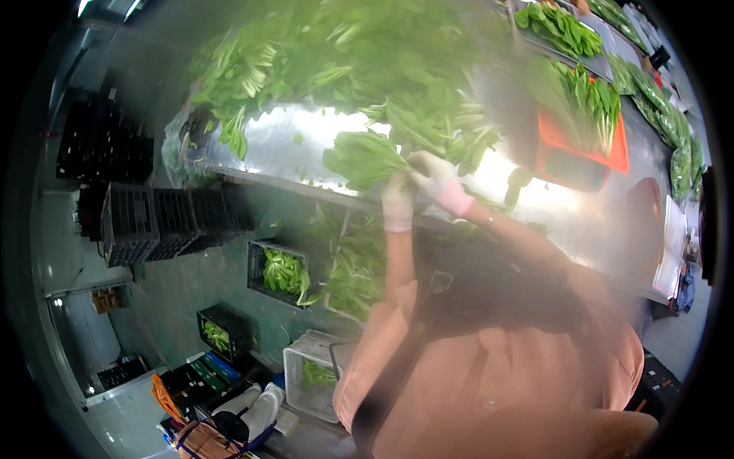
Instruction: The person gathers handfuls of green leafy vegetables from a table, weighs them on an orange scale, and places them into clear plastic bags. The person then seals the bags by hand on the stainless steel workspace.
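Observation:
Over the near edge of a shiny metal table (287, 164) I hold a small bunch of leafy greens (359, 159), its leaves pointing left and its stem ends at my fingers. My left hand (397, 203), in a white glove, is closed around the stems from below. My right hand (440, 183), in a white glove with a pink cuff, is closed at the same stem ends, touching the left. A big heap of loose leafy greens (344, 53) covers the table just beyond. Haze blurs the picture, and some fingertips are hidden.
An orange-red basket (621, 149) with upright greens stands at right, below a metal tray (527, 34) of greens. Bagged greens (661, 115) line the far right. On the floor at left are black crates (130, 222), another dark crate (264, 287) with greens, and a white crate (294, 382).

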A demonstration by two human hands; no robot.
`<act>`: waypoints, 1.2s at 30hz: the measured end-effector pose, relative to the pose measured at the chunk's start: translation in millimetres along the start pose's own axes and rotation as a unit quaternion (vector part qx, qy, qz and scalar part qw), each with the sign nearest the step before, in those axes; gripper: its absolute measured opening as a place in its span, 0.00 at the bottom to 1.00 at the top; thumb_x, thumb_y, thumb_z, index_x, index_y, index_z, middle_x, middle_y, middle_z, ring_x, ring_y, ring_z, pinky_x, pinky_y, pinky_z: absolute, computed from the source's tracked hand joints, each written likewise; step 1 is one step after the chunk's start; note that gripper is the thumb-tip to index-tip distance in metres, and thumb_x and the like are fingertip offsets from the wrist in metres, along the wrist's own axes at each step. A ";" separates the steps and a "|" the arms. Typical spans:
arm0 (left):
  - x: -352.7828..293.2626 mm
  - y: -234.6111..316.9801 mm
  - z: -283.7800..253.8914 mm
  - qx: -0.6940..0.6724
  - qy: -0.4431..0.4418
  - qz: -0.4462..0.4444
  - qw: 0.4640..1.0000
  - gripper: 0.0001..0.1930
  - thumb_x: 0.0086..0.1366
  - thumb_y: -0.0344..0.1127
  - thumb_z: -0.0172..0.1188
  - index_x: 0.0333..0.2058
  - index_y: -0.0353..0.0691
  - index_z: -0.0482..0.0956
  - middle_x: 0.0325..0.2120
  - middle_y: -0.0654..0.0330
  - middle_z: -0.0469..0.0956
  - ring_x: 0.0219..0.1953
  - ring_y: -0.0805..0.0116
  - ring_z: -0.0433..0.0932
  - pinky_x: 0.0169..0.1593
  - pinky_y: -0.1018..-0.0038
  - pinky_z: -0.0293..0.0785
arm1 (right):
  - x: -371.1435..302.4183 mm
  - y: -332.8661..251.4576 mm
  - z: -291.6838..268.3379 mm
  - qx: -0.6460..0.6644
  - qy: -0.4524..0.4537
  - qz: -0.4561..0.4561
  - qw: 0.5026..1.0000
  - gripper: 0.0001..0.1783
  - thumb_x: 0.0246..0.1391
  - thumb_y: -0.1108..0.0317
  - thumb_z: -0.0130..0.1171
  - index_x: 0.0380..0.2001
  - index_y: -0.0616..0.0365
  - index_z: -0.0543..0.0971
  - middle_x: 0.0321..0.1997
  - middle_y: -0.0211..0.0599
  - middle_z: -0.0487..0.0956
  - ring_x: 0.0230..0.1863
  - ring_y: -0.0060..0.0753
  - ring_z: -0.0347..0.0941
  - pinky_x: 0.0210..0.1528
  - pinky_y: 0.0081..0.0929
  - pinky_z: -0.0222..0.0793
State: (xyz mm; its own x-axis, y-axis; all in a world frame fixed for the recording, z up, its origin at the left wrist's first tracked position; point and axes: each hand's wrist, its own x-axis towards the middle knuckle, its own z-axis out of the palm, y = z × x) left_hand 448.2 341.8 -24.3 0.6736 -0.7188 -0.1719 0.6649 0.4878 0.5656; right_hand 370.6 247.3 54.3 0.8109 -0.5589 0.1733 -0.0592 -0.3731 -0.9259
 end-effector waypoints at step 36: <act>-7.6 4.2 27.4 0.090 0.132 0.058 0.986 0.16 0.63 0.32 0.52 0.46 0.28 0.70 0.41 0.57 0.73 0.41 0.71 0.72 0.45 0.76 0.69 | 1.6 18.6 -5.9 -0.065 -0.053 0.017 0.996 0.17 0.48 0.59 0.56 0.38 0.59 0.75 0.31 0.39 0.74 0.31 0.35 0.72 0.34 0.29 0.67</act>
State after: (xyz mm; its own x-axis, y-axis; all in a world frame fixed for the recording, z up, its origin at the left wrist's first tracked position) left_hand 437.1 335.8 1.5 0.8174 -0.4984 -0.2888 0.5274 0.4461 0.7231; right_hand 367.4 235.2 39.3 0.8638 -0.4936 0.1005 -0.1565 -0.4527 -0.8778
